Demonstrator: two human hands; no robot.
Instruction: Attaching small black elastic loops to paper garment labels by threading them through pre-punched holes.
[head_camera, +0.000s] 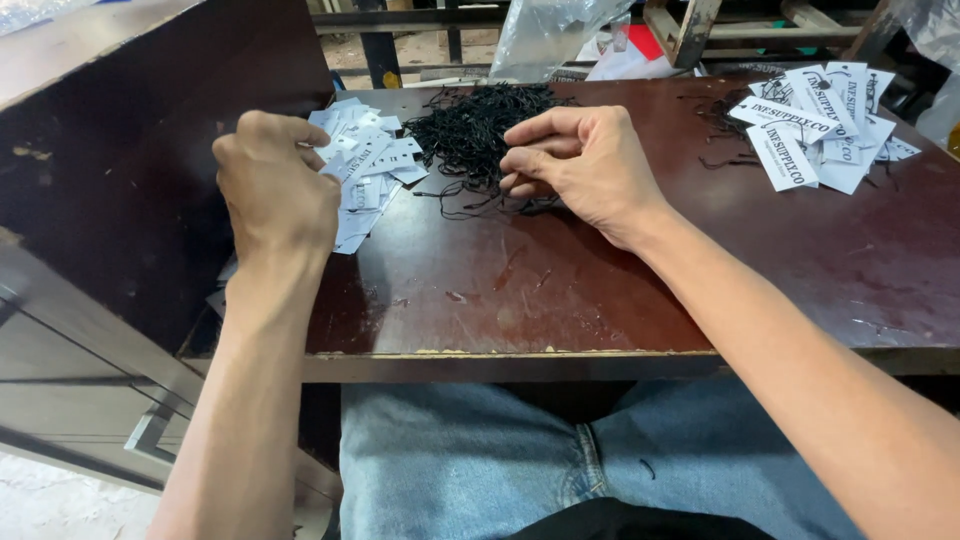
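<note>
Black strings (472, 130), thin short loops tangled into a loose heap, lie at the far middle of a dark red-brown wooden table (600, 290). The right hand (580, 160) rests at the near right edge of that heap, fingers curled inward with the tips pinching at a few strands. The left hand (275, 190) hovers at the left, fingers curled toward a scatter of small white paper tags (365, 170); whether it grips one cannot be told from behind the knuckles. A second pile of larger white printed tags (820, 125), some with strings attached, sits at the far right. Blue jeans (500, 460) show below the near table edge, and a clear plastic bag (550, 30) stands beyond the heap. The strings look very light, limp and prone to snagging, so a single strand is probably best pinched at a free end and drawn out gently.
</note>
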